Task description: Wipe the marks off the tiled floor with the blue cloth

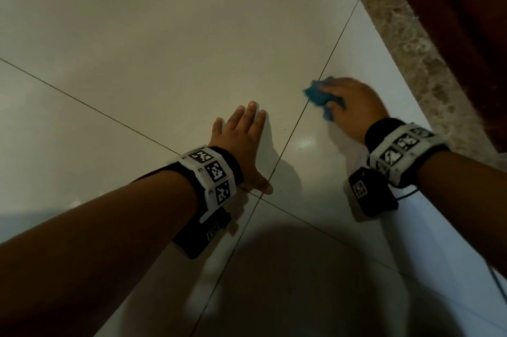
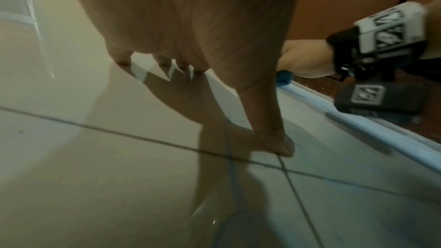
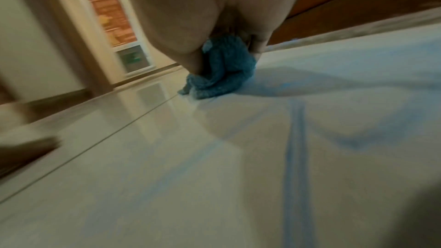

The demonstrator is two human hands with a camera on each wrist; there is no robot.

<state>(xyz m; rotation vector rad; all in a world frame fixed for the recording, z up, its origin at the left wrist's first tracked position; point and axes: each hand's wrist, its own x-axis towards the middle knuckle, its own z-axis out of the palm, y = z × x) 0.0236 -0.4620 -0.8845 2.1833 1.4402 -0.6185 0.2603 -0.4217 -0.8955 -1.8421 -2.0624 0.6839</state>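
- Both hands were down at the tiled floor [image 1: 164,21]: my left hand [image 1: 241,142] lay flat with the fingers straight and slightly spread, holding nothing, while my right hand [image 1: 354,106] was curled round the blue cloth [image 1: 319,95].
- Left palm and thumb were planted beside the crossing of the grout lines [image 1: 299,122], I judge to carry my weight as I leaned forward, so the other arm could scrub freely.
- From the left wrist view my fingertips [image 2: 123,61] and thumb touched the glossy tile, which fits a bracing hand and not a working one.
- I held the cloth bunched into a wad, not spread out; that, I think, let me press harder on a small patch.
- Seen from the right wrist, the cloth [image 3: 222,71] hung below my palm and met the floor, with loose folds trailing toward the grout line.
- It sat just right of that line, on the tile next to the speckled stone border [image 1: 411,62] that runs along the dark wooden surface [image 1: 466,21].
- A few small dark specks [image 1: 300,148] showed on the tile between my two hands; I took these for marks not yet wiped.
- Faint bluish streaks [image 3: 294,139] crossed the tile in the right wrist view; whether they were marks, damp trails or reflections I could not tell.
- My hands were well apart, so the bracing one kept clear of the cloth's path.
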